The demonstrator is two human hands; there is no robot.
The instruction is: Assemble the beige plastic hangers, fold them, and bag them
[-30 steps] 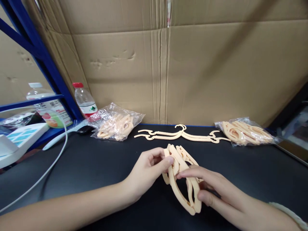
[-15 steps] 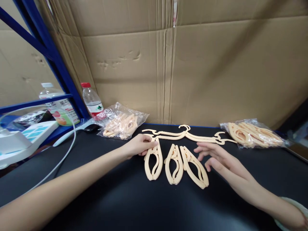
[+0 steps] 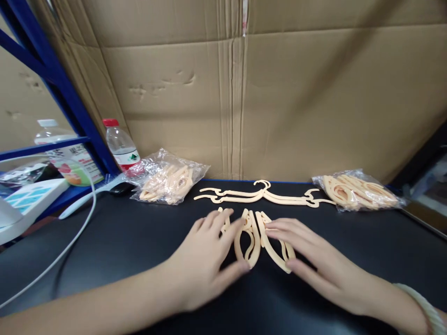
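Observation:
Three folded cream plastic hangers lie in a row on the black table. My left hand [image 3: 206, 256] is spread over the left folded hanger [image 3: 226, 224], hiding most of it; its thumb tip is at the lower end of the middle folded hanger [image 3: 256, 246]. My right hand [image 3: 324, 260] has its fingers stretched over the right folded hanger [image 3: 274, 246], with the thumb by its bottom tip. Neither hand is closed round a hanger. Behind the row, unfolded hangers [image 3: 240, 199] lie nested together, hooks pointing towards the cardboard.
Clear plastic bags of folded hangers lie at the left [image 3: 171, 181] and right [image 3: 359, 190]. A red-capped bottle [image 3: 122, 146], a larger white-capped bottle [image 3: 75, 158] and a white cable [image 3: 82, 230] are on the left, beside a blue metal frame [image 3: 66, 88]. A cardboard wall [image 3: 296, 93] stands behind.
My left hand has let go of the left folded hanger's top and spread out nearer to me, towards the middle one. My right hand has come down onto the right folded hanger. The view has shifted slightly.

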